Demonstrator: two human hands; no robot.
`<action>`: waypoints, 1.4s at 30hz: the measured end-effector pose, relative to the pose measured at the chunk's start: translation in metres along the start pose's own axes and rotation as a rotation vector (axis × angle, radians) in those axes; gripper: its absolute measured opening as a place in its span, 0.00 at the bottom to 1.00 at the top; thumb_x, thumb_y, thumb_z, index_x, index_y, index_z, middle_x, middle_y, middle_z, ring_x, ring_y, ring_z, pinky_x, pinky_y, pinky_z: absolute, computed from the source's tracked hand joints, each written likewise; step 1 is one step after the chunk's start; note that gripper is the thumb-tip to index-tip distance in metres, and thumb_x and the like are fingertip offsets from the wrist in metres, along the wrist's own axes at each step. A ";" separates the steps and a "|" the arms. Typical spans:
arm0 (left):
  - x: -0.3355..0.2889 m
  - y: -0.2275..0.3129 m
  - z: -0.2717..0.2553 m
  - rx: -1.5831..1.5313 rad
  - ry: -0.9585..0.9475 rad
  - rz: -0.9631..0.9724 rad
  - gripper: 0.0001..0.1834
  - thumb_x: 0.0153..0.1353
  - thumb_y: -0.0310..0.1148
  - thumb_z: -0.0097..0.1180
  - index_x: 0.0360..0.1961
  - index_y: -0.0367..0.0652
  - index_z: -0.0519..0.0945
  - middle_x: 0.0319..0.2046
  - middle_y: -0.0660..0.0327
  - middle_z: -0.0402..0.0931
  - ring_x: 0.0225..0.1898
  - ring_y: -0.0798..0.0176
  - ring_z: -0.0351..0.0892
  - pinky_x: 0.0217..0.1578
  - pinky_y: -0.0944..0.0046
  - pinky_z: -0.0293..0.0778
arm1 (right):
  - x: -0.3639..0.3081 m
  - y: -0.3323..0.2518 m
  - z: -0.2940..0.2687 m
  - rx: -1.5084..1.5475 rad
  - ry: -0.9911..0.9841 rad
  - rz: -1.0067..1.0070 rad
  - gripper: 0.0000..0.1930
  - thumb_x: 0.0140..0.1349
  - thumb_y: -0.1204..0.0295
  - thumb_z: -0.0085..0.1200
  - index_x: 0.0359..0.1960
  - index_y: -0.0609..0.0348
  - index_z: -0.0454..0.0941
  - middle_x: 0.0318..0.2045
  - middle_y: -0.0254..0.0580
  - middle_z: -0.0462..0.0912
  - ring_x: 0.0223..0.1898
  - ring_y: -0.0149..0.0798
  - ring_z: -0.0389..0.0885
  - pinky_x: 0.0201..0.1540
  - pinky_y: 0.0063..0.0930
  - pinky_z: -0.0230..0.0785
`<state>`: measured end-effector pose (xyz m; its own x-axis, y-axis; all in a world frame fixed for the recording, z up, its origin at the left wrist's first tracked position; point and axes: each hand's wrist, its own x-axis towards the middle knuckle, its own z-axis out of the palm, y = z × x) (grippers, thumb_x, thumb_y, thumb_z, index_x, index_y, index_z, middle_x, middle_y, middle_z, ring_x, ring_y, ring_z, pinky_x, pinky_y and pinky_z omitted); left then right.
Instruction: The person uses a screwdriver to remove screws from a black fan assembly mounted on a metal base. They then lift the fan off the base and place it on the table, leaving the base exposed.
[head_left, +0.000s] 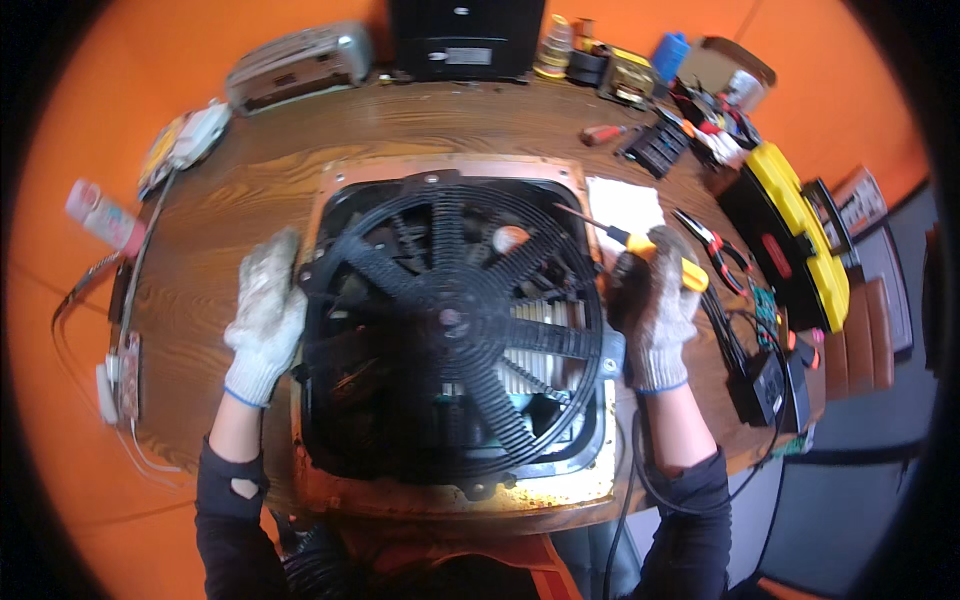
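A black radiator-type fan (448, 317) with a ribbed, spoked guard lies across a square metal housing (560, 490) with a worn, rusty rim. Through its gaps show a pale finned part and a round orange-and-white piece. My left hand (266, 305), in a soiled white work glove, rests along the left side of the fan and housing, fingers stretched upward; its thumb side is partly hidden. My right hand (660, 305), gloved likewise, is closed around a yellow-and-black screwdriver (638, 243) at the right side. The screwdriver's shaft points up-left over the rim.
A white cloth (625, 204), red-and-black pliers (712, 248), a black power adapter (757, 388) with cables and a black-and-yellow toolbox (790, 235) lie on the right. A red-handled screwdriver (604, 133) is farther back. A grey radio (300, 68) and a black case (465, 40) stand behind.
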<state>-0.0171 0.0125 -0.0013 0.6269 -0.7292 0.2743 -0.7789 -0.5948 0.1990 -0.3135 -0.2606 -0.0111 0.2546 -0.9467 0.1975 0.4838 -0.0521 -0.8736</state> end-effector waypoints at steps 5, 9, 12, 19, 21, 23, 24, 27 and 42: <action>-0.003 -0.001 -0.001 0.017 0.046 0.058 0.28 0.60 0.23 0.47 0.64 0.40 0.66 0.62 0.46 0.65 0.66 0.44 0.61 0.68 0.49 0.50 | -0.002 -0.003 -0.001 -0.056 0.085 0.109 0.17 0.65 0.63 0.57 0.52 0.56 0.72 0.42 0.41 0.80 0.36 0.33 0.81 0.36 0.28 0.79; -0.003 -0.001 -0.001 -0.068 -0.027 0.032 0.35 0.58 0.36 0.51 0.67 0.38 0.60 0.63 0.39 0.61 0.67 0.36 0.55 0.68 0.45 0.46 | 0.004 0.000 -0.006 -0.065 0.038 0.037 0.18 0.66 0.62 0.56 0.53 0.56 0.72 0.41 0.40 0.79 0.38 0.34 0.81 0.38 0.27 0.78; -0.002 -0.002 -0.001 -0.073 -0.044 0.026 0.36 0.57 0.36 0.52 0.67 0.38 0.60 0.64 0.39 0.60 0.67 0.35 0.55 0.69 0.45 0.45 | 0.008 0.004 -0.011 -0.079 0.057 0.048 0.18 0.66 0.61 0.55 0.53 0.56 0.72 0.43 0.41 0.79 0.39 0.34 0.81 0.40 0.27 0.78; -0.004 -0.001 -0.001 -0.053 -0.033 0.046 0.36 0.57 0.36 0.53 0.67 0.38 0.60 0.63 0.40 0.61 0.67 0.35 0.55 0.69 0.45 0.45 | 0.005 0.001 -0.007 -0.104 0.088 0.065 0.17 0.66 0.62 0.55 0.52 0.56 0.72 0.38 0.40 0.80 0.34 0.33 0.82 0.36 0.25 0.78; -0.003 0.000 -0.002 -0.045 -0.040 0.048 0.36 0.57 0.36 0.53 0.67 0.39 0.60 0.63 0.40 0.61 0.67 0.35 0.55 0.69 0.46 0.45 | 0.004 -0.003 -0.005 -0.087 0.090 0.090 0.17 0.66 0.62 0.55 0.52 0.56 0.72 0.38 0.40 0.80 0.34 0.33 0.82 0.35 0.25 0.78; -0.003 0.001 -0.003 -0.026 -0.019 0.039 0.33 0.56 0.28 0.50 0.66 0.40 0.62 0.63 0.42 0.62 0.67 0.38 0.57 0.69 0.47 0.47 | 0.004 -0.004 -0.005 -0.094 0.107 0.102 0.17 0.66 0.62 0.55 0.52 0.56 0.72 0.38 0.40 0.80 0.34 0.33 0.81 0.34 0.24 0.77; -0.004 0.001 -0.002 -0.016 -0.009 0.036 0.32 0.56 0.24 0.48 0.66 0.40 0.63 0.63 0.43 0.63 0.67 0.40 0.57 0.69 0.48 0.48 | 0.004 -0.004 -0.006 -0.096 0.089 0.091 0.17 0.66 0.62 0.55 0.52 0.56 0.72 0.38 0.40 0.80 0.34 0.33 0.81 0.34 0.25 0.77; -0.003 -0.004 0.003 -0.041 -0.017 0.050 0.36 0.57 0.37 0.54 0.67 0.39 0.60 0.63 0.40 0.62 0.66 0.35 0.56 0.68 0.45 0.46 | 0.007 -0.001 -0.007 -0.092 0.081 0.065 0.18 0.66 0.62 0.56 0.52 0.57 0.72 0.39 0.40 0.80 0.34 0.34 0.81 0.35 0.26 0.78; -0.004 -0.021 -0.018 -0.643 0.121 -0.167 0.29 0.69 0.47 0.42 0.64 0.39 0.68 0.65 0.54 0.65 0.66 0.58 0.63 0.67 0.64 0.53 | 0.008 -0.010 0.016 -0.014 0.125 0.108 0.19 0.58 0.59 0.64 0.43 0.57 0.77 0.30 0.36 0.83 0.27 0.30 0.81 0.28 0.23 0.75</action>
<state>-0.0039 0.0337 0.0099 0.7627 -0.5795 0.2871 -0.5509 -0.3496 0.7578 -0.3028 -0.2627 0.0067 0.1974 -0.9792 0.0461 0.4473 0.0482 -0.8931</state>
